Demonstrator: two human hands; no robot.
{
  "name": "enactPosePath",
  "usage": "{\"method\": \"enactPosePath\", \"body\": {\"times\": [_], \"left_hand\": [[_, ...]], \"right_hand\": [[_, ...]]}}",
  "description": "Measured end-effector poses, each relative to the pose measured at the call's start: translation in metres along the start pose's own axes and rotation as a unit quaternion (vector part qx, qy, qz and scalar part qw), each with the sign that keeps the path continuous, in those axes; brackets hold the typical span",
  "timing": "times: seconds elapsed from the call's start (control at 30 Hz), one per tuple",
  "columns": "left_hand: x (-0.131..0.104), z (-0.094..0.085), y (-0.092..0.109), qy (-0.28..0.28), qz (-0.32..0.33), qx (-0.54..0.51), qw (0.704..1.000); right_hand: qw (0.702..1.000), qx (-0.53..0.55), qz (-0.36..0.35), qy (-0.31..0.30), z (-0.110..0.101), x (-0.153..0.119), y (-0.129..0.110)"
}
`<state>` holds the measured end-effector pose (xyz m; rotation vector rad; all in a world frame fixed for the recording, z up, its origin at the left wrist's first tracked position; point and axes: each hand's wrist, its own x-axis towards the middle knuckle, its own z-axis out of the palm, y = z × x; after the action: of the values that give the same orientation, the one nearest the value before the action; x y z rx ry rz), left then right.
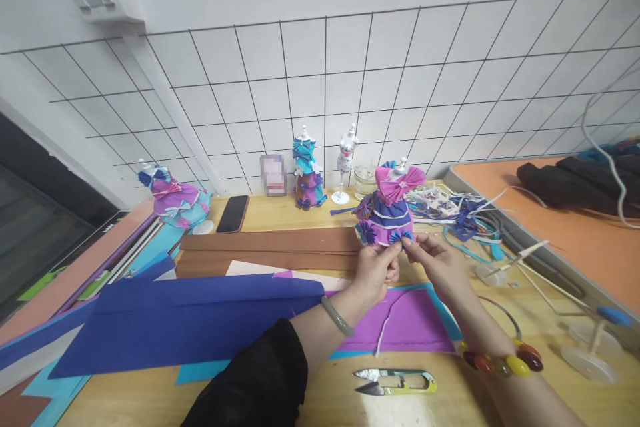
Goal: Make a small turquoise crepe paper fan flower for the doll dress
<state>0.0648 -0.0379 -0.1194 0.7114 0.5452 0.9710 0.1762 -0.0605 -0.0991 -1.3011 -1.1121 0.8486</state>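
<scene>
A small dress form wears a pink, purple and blue paper dress with a large pink bow. Both hands are at the front hem of its skirt. My left hand pinches the lower edge, thumb and fingers together, beside a blue pleated rosette. From the right, my right hand closes its thumb and fingers on the same rosette. Fingertips cover part of the rosette. Below the hands lies purple paper with a white string on it. Nearer to me rest yellow-handled thread snips.
Dark blue paper and brown strips cover the left and middle. Behind stand two dress forms, with another at the left near a phone. Tangled cords and a clear stand are at the right.
</scene>
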Motion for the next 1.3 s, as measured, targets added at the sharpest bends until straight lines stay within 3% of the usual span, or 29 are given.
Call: {"method": "enactPosePath", "body": {"times": [0.3, 0.47, 0.67, 0.9, 1.3], "left_hand": [[0.0, 0.0, 0.0, -0.006, 0.003, -0.004, 1.0], [-0.001, 0.002, 0.001, -0.012, 0.005, -0.013, 1.0], [-0.002, 0.003, 0.003, 0.0, -0.001, -0.018, 1.0], [-0.002, 0.004, 0.004, 0.022, -0.011, -0.028, 0.999], [-0.002, 0.003, 0.002, 0.008, 0.004, -0.02, 1.0]], "right_hand": [[0.999, 0.034, 0.019, 0.003, 0.0, 0.0, 0.002], [0.994, 0.079, 0.063, -0.029, -0.004, 0.001, 0.006], [0.99, 0.107, 0.091, -0.024, -0.005, 0.003, 0.011], [0.992, 0.089, 0.076, -0.039, -0.01, 0.006, 0.012], [0.999, 0.029, 0.009, 0.031, 0.003, 0.0, 0.004]]}}
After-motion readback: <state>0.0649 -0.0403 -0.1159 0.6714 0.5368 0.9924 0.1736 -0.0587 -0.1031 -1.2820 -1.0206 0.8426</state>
